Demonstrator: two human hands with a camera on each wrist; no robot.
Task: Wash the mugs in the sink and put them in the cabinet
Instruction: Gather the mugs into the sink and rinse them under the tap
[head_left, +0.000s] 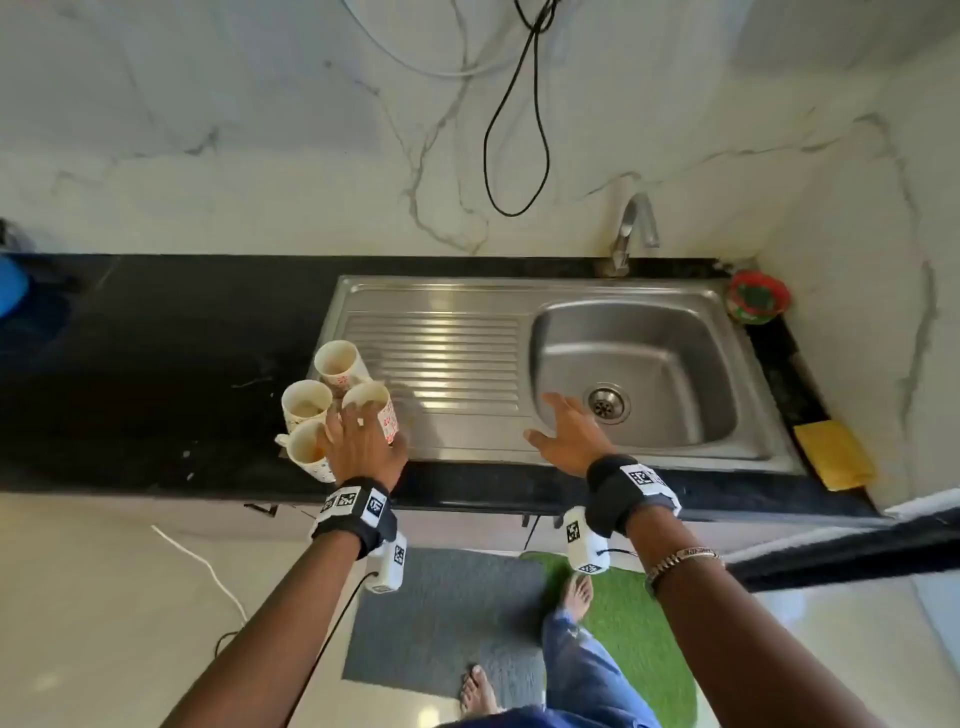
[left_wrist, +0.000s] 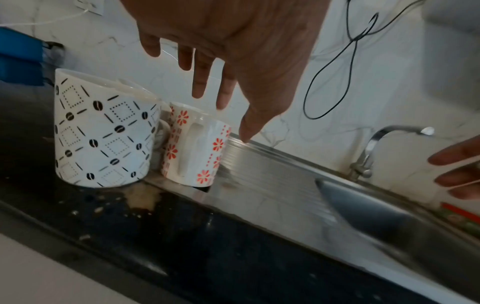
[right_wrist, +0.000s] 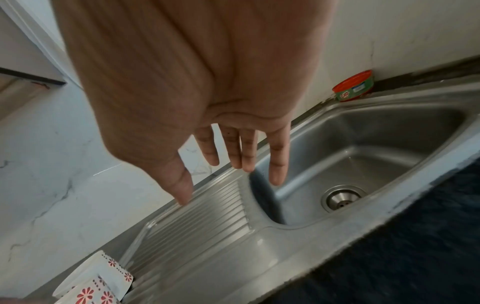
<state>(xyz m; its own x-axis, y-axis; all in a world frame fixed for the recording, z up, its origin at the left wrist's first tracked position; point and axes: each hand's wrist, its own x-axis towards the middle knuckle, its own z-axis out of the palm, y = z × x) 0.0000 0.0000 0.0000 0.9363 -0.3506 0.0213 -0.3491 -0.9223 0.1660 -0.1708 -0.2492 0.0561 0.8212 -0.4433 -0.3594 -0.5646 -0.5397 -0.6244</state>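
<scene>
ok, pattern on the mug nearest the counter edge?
Black coffee beans and dotted diamonds on white mug; left wrist view.

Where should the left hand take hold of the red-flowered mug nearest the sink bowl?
Probably by the handle of the red-flowered mug. The mug stands upright at the draining board's edge, and the left wrist view shows its handle facing the person. The left hand hovers open above it, so coming from the front and curling fingers round the handle looks easiest. The bean-patterned mug crowds its left side.
</scene>
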